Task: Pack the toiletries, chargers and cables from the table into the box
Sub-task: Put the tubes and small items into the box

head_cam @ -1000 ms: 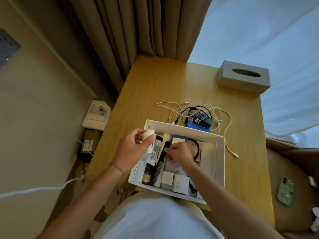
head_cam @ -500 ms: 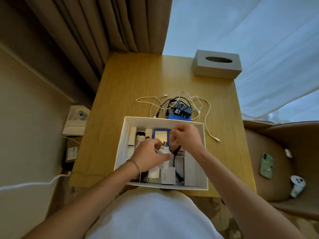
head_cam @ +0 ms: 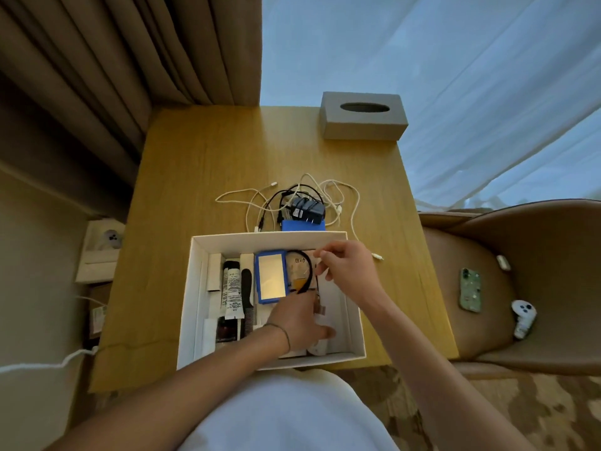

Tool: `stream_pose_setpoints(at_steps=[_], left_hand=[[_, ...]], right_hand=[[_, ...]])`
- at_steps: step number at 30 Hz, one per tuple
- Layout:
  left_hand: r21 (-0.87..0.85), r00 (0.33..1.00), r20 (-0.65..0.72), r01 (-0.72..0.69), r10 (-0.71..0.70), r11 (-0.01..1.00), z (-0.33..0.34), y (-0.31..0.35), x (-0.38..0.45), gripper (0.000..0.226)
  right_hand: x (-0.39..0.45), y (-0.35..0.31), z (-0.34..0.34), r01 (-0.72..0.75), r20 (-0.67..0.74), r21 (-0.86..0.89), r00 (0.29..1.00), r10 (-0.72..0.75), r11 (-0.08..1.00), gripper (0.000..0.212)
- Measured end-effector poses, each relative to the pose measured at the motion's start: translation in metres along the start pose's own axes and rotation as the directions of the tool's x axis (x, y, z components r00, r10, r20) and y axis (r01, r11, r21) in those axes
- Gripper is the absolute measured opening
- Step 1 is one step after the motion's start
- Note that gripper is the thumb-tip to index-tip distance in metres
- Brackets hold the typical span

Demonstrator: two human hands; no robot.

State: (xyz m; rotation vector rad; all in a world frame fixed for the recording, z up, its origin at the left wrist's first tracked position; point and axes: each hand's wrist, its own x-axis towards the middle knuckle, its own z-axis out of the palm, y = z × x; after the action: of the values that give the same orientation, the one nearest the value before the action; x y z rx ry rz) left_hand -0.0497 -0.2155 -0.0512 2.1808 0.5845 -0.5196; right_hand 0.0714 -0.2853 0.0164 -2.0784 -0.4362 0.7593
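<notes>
The white box (head_cam: 270, 236) stands at the table's near edge. It holds a white tube (head_cam: 232, 292), a black comb (head_cam: 247, 297), a blue-framed mirror (head_cam: 271, 276), a black hair band (head_cam: 307, 271) and a dark bottle (head_cam: 225, 330). My left hand (head_cam: 297, 320) is down in the box's near right part, over a white charger (head_cam: 320, 348) that shows just beneath it. My right hand (head_cam: 349, 268) hovers over the far right corner, pinching the edge of a pale packet (head_cam: 299, 266). Behind the box lie a black adapter (head_cam: 307, 208), a blue case (head_cam: 303, 225) and tangled white cables (head_cam: 344, 196).
A grey tissue box (head_cam: 364, 115) sits at the table's far right corner. To the right, a brown chair (head_cam: 553, 255) carries a green phone (head_cam: 470, 289) and a white controller (head_cam: 523, 317). Curtains hang behind; a white cord (head_cam: 48, 364) runs on the left.
My left hand carried the white charger from the box's far left, across the middle, down into the near right part. My right hand shifted to the far right corner.
</notes>
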Motion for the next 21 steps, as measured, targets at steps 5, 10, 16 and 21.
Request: stream_pose_setpoints(at_steps=[5,10,16,21], left_hand=[[0.204,0.999,-0.037,-0.002,0.01,0.979,-0.007,-0.001,0.0,0.055],[0.105,0.975,-0.19,-0.097,0.116,0.99,-0.04,0.006,-0.01,0.027],[0.026,0.893,-0.397,-0.219,0.211,0.975,-0.104,0.015,-0.005,0.019],[-0.001,0.887,-0.438,-0.16,0.143,0.987,-0.139,0.012,0.021,0.014]], right_hand=[[0.009,0.001,-0.013,0.002,-0.055,0.093,0.998,0.003,0.996,0.02],[0.037,-0.008,-0.026,0.059,-0.122,0.104,0.991,-0.046,0.993,0.02],[0.101,-0.012,-0.025,0.06,-0.223,-0.097,0.972,-0.081,0.993,0.019],[0.144,-0.011,-0.011,0.026,-0.13,-0.205,0.99,-0.054,0.978,0.034]])
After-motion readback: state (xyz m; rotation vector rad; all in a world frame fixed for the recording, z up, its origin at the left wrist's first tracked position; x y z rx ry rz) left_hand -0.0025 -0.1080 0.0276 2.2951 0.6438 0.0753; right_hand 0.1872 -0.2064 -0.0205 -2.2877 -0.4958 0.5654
